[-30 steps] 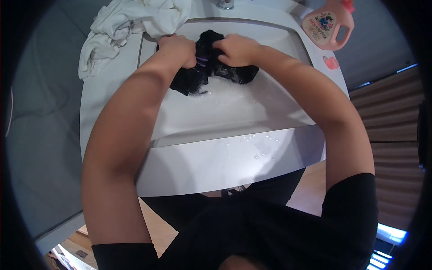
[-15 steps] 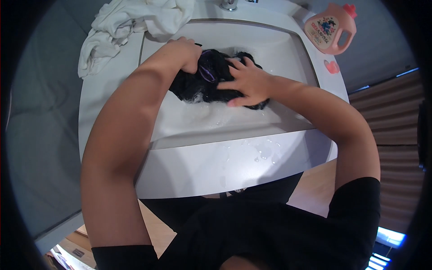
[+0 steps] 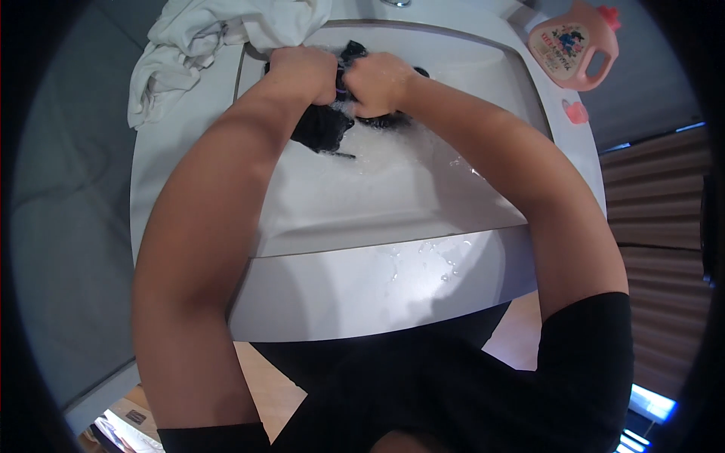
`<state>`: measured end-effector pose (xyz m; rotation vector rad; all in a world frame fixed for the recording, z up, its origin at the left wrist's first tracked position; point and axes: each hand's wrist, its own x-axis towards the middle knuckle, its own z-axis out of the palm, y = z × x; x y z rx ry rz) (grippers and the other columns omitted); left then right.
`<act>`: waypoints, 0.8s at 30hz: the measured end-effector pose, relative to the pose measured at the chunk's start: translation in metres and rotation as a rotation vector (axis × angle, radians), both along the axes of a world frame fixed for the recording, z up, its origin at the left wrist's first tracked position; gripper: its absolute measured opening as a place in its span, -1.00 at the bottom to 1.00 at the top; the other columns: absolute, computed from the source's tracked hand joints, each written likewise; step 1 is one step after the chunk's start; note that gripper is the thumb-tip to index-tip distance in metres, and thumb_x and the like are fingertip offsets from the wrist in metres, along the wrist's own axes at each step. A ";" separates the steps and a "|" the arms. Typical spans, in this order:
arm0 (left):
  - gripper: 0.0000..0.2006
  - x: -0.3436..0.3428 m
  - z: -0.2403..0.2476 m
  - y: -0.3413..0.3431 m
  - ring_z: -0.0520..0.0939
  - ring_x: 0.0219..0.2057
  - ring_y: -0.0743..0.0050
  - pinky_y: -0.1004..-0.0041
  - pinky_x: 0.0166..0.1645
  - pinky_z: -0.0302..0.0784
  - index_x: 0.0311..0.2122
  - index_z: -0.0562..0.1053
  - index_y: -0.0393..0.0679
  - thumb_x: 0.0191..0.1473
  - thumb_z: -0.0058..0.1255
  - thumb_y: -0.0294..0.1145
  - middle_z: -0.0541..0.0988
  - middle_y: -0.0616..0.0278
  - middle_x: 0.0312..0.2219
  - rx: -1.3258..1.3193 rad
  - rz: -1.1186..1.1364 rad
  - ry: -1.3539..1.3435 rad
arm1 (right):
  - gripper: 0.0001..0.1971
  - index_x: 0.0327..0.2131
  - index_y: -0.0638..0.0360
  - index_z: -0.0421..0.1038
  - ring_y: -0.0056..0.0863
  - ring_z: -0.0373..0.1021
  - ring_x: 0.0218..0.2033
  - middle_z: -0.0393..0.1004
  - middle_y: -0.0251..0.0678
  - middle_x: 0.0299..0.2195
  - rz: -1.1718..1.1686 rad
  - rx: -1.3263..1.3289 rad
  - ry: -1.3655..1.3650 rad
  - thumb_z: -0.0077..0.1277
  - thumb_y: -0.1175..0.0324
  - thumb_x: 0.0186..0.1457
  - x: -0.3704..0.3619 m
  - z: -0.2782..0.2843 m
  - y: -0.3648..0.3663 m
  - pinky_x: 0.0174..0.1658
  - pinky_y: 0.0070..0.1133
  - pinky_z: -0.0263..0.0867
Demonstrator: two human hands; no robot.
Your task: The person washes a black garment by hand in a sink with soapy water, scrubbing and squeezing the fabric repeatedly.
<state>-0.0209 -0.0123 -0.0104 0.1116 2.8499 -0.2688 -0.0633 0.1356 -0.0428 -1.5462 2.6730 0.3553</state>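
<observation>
A wet black garment (image 3: 321,130) with a little purple trim lies bunched in soapy water in the white sink (image 3: 393,200). My left hand (image 3: 306,74) is closed on the cloth at the sink's far left. Beside it, my right hand (image 3: 377,81) is also closed, its fingers curled round another part of the garment. Only a narrow strip of cloth shows between the two fists. Loose folds hang below the left hand and under the right one. Both hands cover much of the garment, so its exact kind cannot be made out.
White cloth (image 3: 196,49) lies heaped on the counter at the back left. A pink detergent bottle (image 3: 574,49) with a handle stands at the back right, with a small pink cap (image 3: 575,112) near it. Water drops (image 3: 445,260) dot the front ledge. The faucet base (image 3: 396,3) shows at the top.
My right hand has moved left and away from me, going from spread fingers on the garment to a closed grip. The garment is now bunched farther back between both hands.
</observation>
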 end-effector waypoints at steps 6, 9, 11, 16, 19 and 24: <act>-0.62 -0.002 -0.005 -0.004 0.60 0.01 0.15 0.18 0.02 0.55 -0.05 0.58 -0.02 -0.06 0.09 -0.33 0.62 0.18 -0.08 0.039 0.006 0.030 | -0.68 -0.12 0.17 0.42 0.08 0.44 -0.32 0.50 0.07 -0.44 -0.023 -0.310 -0.323 -0.08 0.37 0.00 0.013 0.033 0.046 -0.18 -0.15 0.35; -0.62 -0.004 -0.001 0.001 0.60 0.02 0.16 0.19 0.04 0.53 -0.04 0.58 0.00 -0.03 0.09 -0.30 0.62 0.20 -0.05 0.012 -0.029 -0.012 | -0.58 -0.05 0.09 0.33 0.11 0.41 -0.27 0.48 0.07 -0.37 -0.061 -0.201 -0.410 -0.10 0.55 -0.07 0.046 0.048 0.081 -0.16 -0.14 0.32; -0.56 -0.003 -0.002 0.001 0.52 0.10 0.09 0.18 0.10 0.49 -0.01 0.56 -0.02 -0.08 0.18 -0.24 0.55 0.13 0.02 0.018 -0.075 -0.096 | -0.52 -0.05 0.02 0.29 0.12 0.38 -0.15 0.42 0.02 -0.14 -0.019 -0.045 -0.446 -0.06 0.59 -0.13 0.068 0.054 0.085 -0.10 -0.21 0.34; -0.36 -0.003 -0.012 0.001 0.35 0.16 -0.02 0.13 0.20 0.38 0.07 0.45 -0.07 -0.23 0.29 -0.22 0.37 0.03 0.07 0.209 -0.337 -0.216 | -0.25 0.31 -0.44 0.10 0.18 0.10 0.14 0.31 -0.04 -0.11 0.318 -0.066 -0.172 0.11 0.08 0.01 0.073 0.004 0.097 -0.01 0.23 0.04; -0.33 -0.004 -0.012 0.000 0.36 0.16 -0.02 0.14 0.19 0.40 0.08 0.43 -0.09 -0.24 0.32 -0.23 0.39 0.04 0.07 0.220 -0.364 -0.231 | -0.38 0.23 -0.52 0.19 0.00 0.21 0.00 0.32 -0.12 -0.12 0.314 -0.161 -0.060 -0.04 -0.23 0.07 0.050 -0.022 0.082 -0.11 -0.04 0.19; -0.35 0.002 -0.015 -0.012 0.41 0.18 0.09 0.14 0.18 0.41 0.10 0.45 -0.05 -0.18 0.29 -0.16 0.44 0.12 0.10 0.099 -0.141 -0.008 | -0.39 0.17 -0.53 0.27 -0.12 0.27 -0.06 0.36 -0.28 -0.18 0.299 -0.229 0.055 0.09 -0.13 -0.03 0.006 -0.039 0.053 -0.14 -0.18 0.29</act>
